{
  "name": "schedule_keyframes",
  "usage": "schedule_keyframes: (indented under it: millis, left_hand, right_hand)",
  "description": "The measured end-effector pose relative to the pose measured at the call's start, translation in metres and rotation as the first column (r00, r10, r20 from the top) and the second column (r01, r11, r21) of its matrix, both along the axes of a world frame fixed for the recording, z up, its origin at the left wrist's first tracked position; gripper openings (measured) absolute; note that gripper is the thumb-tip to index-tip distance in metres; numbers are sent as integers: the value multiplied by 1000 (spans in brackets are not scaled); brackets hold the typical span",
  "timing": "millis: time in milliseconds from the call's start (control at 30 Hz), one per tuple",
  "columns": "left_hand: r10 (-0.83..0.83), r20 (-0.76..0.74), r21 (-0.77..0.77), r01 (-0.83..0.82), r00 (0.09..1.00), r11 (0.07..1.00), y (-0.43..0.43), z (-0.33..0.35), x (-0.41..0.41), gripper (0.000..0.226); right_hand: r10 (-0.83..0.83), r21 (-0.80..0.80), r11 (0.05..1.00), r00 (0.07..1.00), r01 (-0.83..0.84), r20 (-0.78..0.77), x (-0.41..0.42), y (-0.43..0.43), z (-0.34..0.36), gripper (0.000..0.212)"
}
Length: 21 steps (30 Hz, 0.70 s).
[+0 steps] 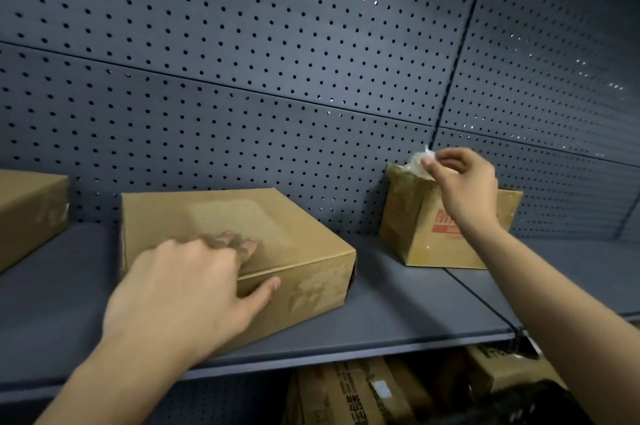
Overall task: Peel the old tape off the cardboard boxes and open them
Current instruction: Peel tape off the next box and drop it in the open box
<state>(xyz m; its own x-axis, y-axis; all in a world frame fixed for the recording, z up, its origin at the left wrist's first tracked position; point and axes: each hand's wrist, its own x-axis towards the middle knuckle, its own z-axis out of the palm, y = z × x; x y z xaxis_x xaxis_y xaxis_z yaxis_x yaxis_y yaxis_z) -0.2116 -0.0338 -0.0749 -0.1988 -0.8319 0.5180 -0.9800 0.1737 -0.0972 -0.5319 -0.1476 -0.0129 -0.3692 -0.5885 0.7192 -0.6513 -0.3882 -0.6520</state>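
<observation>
The right hand (464, 189) is pinching a crumpled wad of clear tape (417, 161) at the small box (408, 217) top, peeling or discarding it; the left hand (183, 289) is pressing flat-fingered on the closed flat box (277, 217) on the shelf (398, 303), likely steadying it for opening

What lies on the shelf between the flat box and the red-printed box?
Nothing: in the head view, only bare grey shelf separates the flat box from the red-printed box.

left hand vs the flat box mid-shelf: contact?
Touching. The head view shows the left hand with its fingers laid on the top of the flat box and its thumb against the box's front face, with no gap visible.
</observation>
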Motion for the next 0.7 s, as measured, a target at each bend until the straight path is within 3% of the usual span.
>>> schedule_keyframes:
  millis: [167,267,367,533,700]
  left_hand:
    - [43,9,57,-43,999,997,0,-1,3,81]
    - [31,-41,50,-29,999,998,-3,-3,4,85]
    - [95,-80,139,-83,992,987,-7,-3,4,75]
    - [100,4,46,-100,995,994,-17,-12,6,65]
    - [119,17,48,-119,993,992,-17,-13,5,63]
  right_hand:
    - [-120,87,987,983,133,-140,-18,-41,15,30]
    - [-102,171,976,976,136,-193,-25,-58,20,30]
    - [-89,240,960,972,141,-216,-24,-69,20,32]
    - [-146,296,923,937,244,-319,-22,-79,18,24]
    - [-170,301,904,902,303,-396,-24,-79,23,14]
